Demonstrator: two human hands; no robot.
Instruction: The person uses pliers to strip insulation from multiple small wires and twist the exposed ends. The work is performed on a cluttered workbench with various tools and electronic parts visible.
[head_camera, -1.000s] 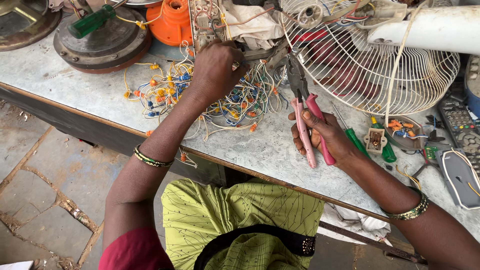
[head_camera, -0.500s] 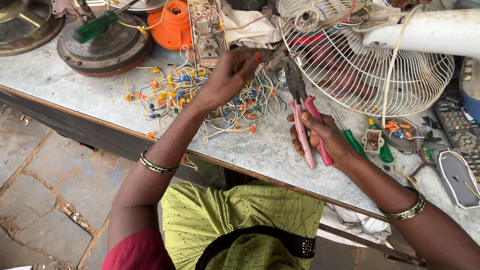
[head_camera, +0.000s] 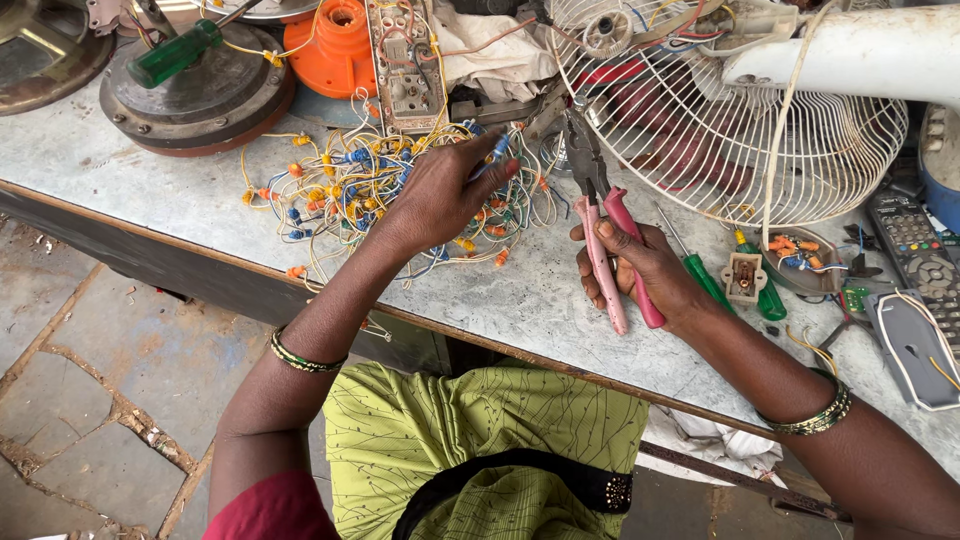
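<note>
The left hand (head_camera: 440, 195) reaches forward over the tangled wires (head_camera: 350, 185) on the table (head_camera: 150, 190), fingers pinching a strand; the right hand (head_camera: 650, 275), fingers wrapped round, holds pink-handled pliers (head_camera: 605, 240) just beside the fan guard (head_camera: 730, 110).

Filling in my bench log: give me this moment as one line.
left hand: fingers pinching a wire in the wire tangle | right hand: gripping pink-handled pliers | fan guard behind

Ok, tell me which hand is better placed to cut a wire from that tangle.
Probably the right hand: it already grips the pink-handled pliers, jaws pointing toward the wire tangle. The left hand rests on the tangle, pinching a wire, and holds no tool.
</note>
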